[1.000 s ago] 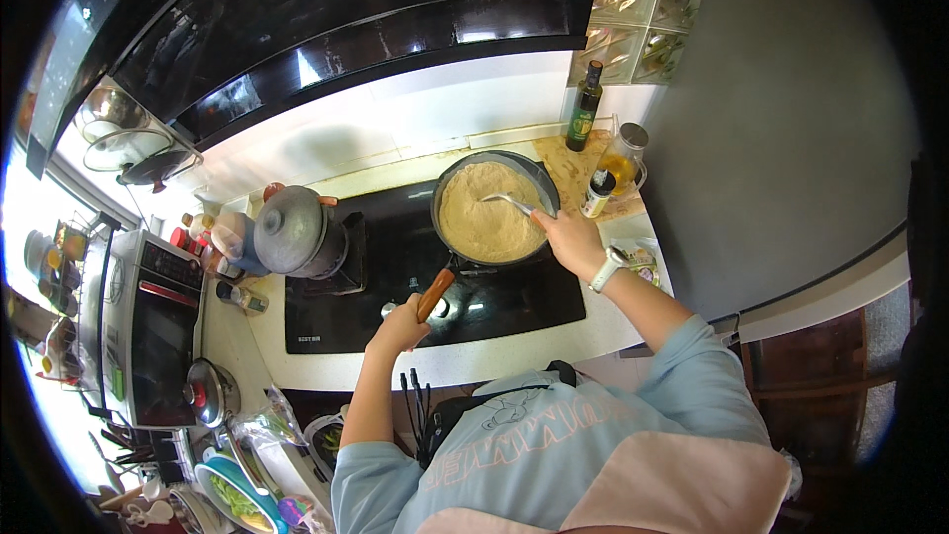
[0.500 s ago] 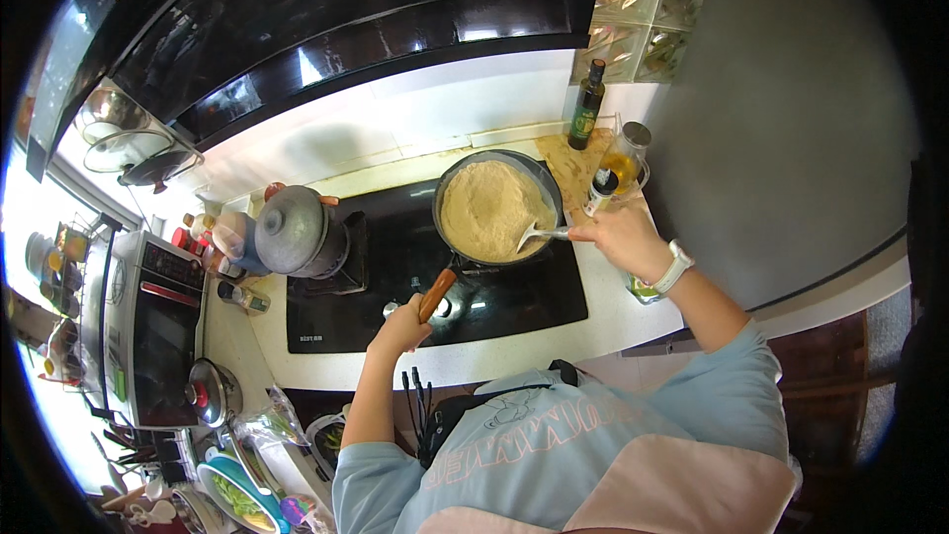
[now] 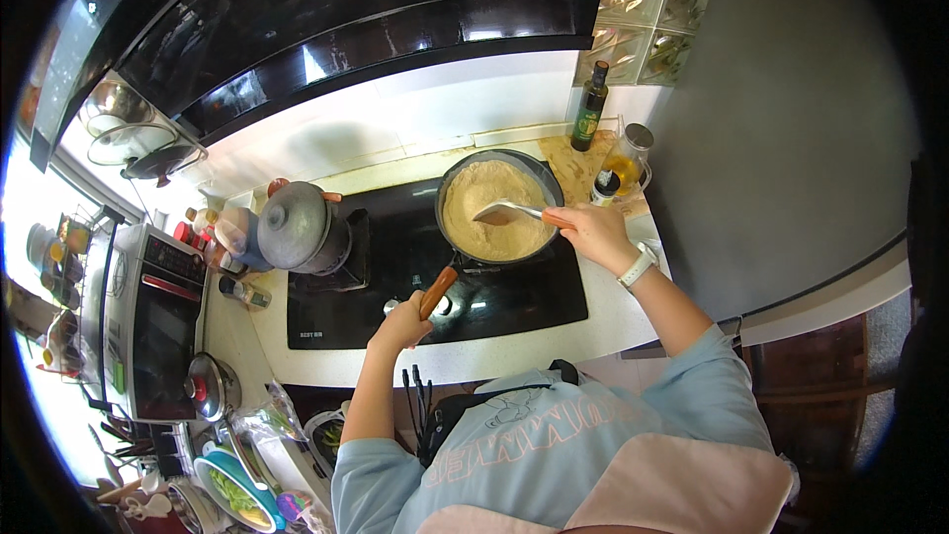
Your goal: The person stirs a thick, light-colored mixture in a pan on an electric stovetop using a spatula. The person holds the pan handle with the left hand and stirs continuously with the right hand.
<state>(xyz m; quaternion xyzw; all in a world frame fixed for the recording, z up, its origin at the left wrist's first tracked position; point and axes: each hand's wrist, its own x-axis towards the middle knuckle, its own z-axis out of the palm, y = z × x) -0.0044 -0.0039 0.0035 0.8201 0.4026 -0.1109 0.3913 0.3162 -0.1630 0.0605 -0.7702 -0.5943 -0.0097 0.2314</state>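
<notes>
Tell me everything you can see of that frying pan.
The frying pan is round, dark grey and looks metal, with a brown, wood-like handle slanting toward the front left; the left hand grips its end. It sits upright over the right part of the black cooktop and holds a broad layer of pale tan powder. A turner in the right hand reaches into the powder; whether it touches the pan's bottom is hidden.
</notes>
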